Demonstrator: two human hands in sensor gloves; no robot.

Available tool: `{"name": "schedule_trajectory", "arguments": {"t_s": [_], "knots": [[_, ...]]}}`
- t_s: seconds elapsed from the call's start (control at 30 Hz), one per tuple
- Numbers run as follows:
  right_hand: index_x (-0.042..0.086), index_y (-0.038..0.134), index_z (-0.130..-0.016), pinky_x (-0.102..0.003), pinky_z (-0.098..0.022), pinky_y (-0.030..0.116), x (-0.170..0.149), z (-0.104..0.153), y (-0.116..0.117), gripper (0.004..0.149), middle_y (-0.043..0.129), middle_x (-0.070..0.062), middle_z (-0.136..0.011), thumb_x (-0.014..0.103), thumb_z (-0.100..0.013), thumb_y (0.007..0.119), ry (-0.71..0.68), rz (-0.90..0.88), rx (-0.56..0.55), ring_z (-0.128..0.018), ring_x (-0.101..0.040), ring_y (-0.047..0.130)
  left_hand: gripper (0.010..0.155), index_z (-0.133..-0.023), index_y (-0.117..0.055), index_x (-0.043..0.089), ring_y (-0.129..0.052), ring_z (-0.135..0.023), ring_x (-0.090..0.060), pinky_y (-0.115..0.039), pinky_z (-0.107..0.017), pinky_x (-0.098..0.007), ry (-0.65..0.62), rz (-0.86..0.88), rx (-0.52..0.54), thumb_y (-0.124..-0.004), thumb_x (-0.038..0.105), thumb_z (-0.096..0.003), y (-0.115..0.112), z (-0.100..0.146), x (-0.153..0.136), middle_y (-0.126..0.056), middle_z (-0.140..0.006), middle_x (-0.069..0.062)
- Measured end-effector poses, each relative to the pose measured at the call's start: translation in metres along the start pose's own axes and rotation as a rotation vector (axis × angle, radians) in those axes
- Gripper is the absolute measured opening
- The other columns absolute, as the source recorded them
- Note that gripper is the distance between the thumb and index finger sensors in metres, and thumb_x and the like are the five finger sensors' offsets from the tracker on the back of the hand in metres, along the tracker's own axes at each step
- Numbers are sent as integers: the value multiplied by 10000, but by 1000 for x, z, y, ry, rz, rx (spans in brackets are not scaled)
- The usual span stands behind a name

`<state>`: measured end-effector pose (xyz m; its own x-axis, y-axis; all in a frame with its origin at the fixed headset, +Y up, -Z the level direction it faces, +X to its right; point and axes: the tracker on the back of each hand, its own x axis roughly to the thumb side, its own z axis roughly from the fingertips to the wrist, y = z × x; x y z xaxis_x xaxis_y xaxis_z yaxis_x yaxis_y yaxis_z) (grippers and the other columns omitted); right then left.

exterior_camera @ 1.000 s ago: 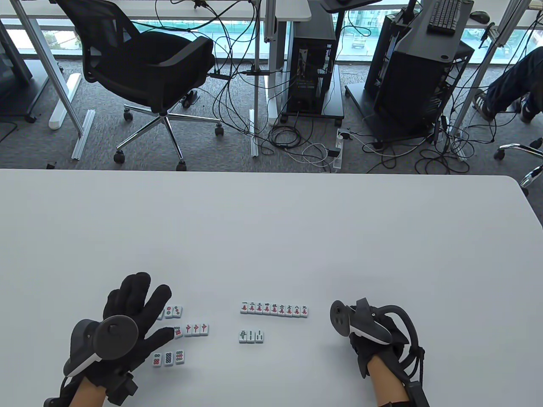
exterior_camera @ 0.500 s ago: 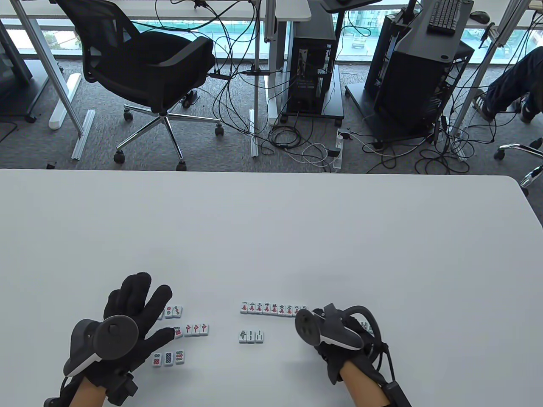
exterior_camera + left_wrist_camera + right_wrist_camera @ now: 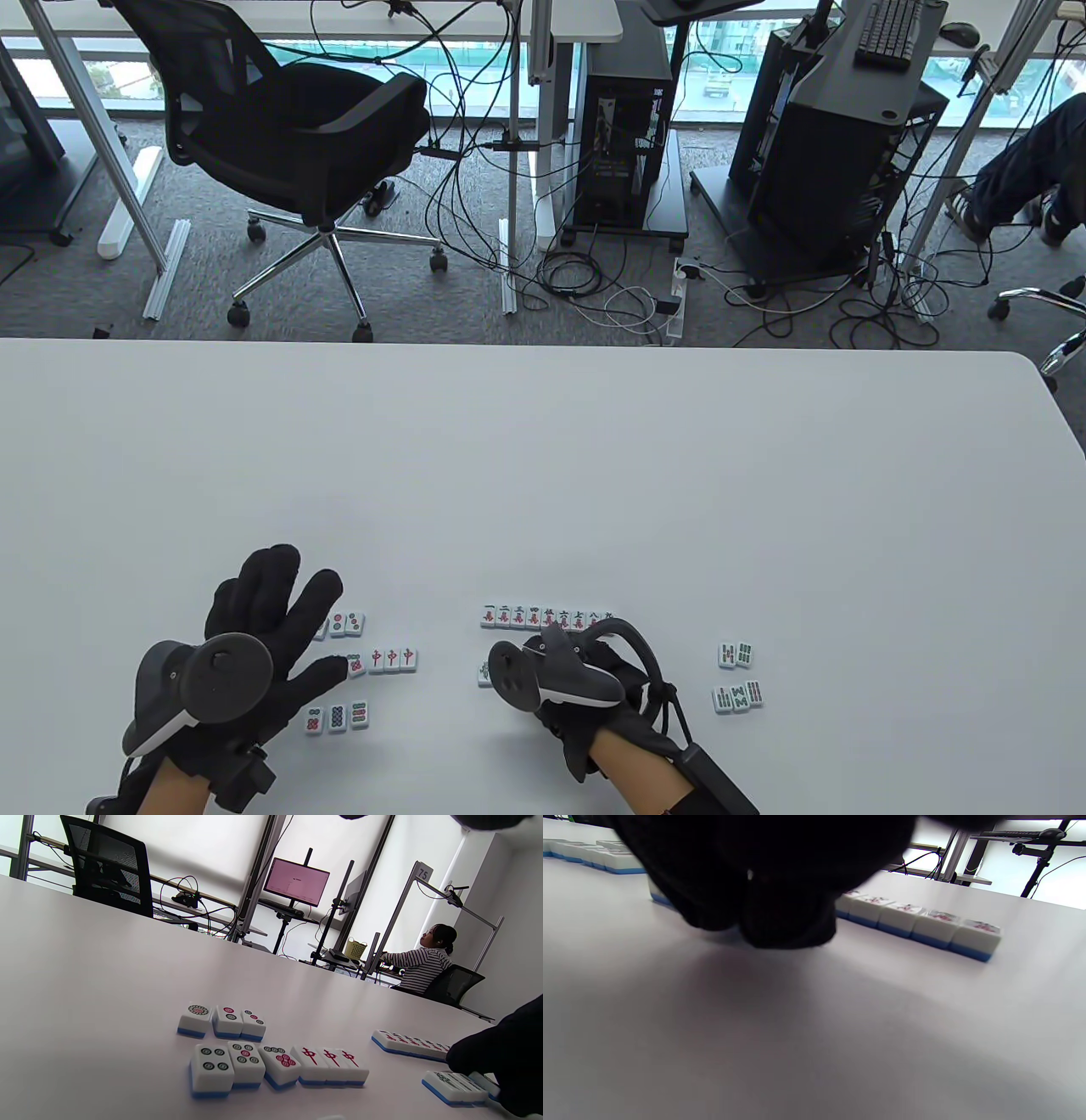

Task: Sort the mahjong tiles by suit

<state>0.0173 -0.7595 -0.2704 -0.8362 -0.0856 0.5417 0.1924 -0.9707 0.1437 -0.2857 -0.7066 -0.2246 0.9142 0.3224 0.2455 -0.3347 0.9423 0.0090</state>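
We've character row (image 3: 547, 617) done; R hand (image 3: 585, 679), grip can't tell, over bamboo tiles (image 3: 454, 1086) lower centre; L hand (image 3: 271, 628) relaxed flat.

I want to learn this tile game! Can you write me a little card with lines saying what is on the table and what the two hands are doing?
table: white tabletop
long row: white blue-backed mahjong tiles with red characters, side by side
red-symbol tiles: three white tiles with one red sign, in a row
circle tiles: white tiles with dots, beside the left hand
bamboo tiles: five white tiles with green sticks, apart on the right
left hand: black-gloved hand, fingers spread flat
right hand: black-gloved hand, over the small group below the long row; grip hidden
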Motion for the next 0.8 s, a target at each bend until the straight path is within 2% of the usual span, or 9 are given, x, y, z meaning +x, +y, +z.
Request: {"name": "schedule_trajectory", "arguments": {"t_s": [0.23, 0.37, 0.47, 0.67, 0.73, 0.8], "knots": [[49, 713, -939, -274, -101, 820, -1, 3, 1, 616, 970, -39, -484, 382, -434, 831, -23, -3, -41, -149, -101, 892, 821, -1090, -324, 429, -40, -1140, -234, -151, -806, -581, 9, -7, -13, -603, 740, -383, 0, 1, 0, 26, -1143, 104], [54, 691, -958, -284, -111, 819, -13, 14, -13, 637, 968, -51, -498, 388, -433, 829, 0, -94, -101, -165, -113, 893, 822, -1090, -321, 428, -41, -1140, -235, -155, -807, -580, 4, -12, -12, -603, 740, -383, 0, 1, 1, 26, -1143, 103], [61, 693, -959, -290, -120, 820, -34, 23, -24, 632, 968, -56, -506, 386, -434, 829, 68, -93, -130, -173, -120, 896, 823, -1090, -318, 427, -40, -1139, -235, -156, -807, -580, 3, -14, -13, -603, 739, -384, 0, 1, 1, 27, -1143, 102], [59, 682, -972, -296, -136, 826, -92, 49, -34, 615, 973, -74, -552, 331, -444, 842, 206, -160, -62, -193, -130, 905, 823, -1089, -317, 429, -38, -1139, -234, -155, -807, -580, -2, -10, -2, -603, 739, -383, 0, 1, 1, 28, -1142, 104], [62, 686, -971, -291, -131, 824, -105, 57, -35, 613, 976, -70, -548, 320, -440, 848, 257, -119, -86, -187, -125, 902, 824, -1090, -316, 427, -36, -1139, -235, -154, -807, -580, -4, -13, 0, -603, 739, -384, 0, 1, 1, 29, -1142, 102], [69, 684, -973, -284, -126, 823, -123, 64, -30, 615, 974, -59, -528, 318, -437, 851, 321, -49, -40, -181, -114, 898, 823, -1089, -313, 429, -35, -1138, -233, -152, -807, -579, -4, -18, -1, -602, 739, -384, -1, 1, 2, 30, -1141, 104]]}}
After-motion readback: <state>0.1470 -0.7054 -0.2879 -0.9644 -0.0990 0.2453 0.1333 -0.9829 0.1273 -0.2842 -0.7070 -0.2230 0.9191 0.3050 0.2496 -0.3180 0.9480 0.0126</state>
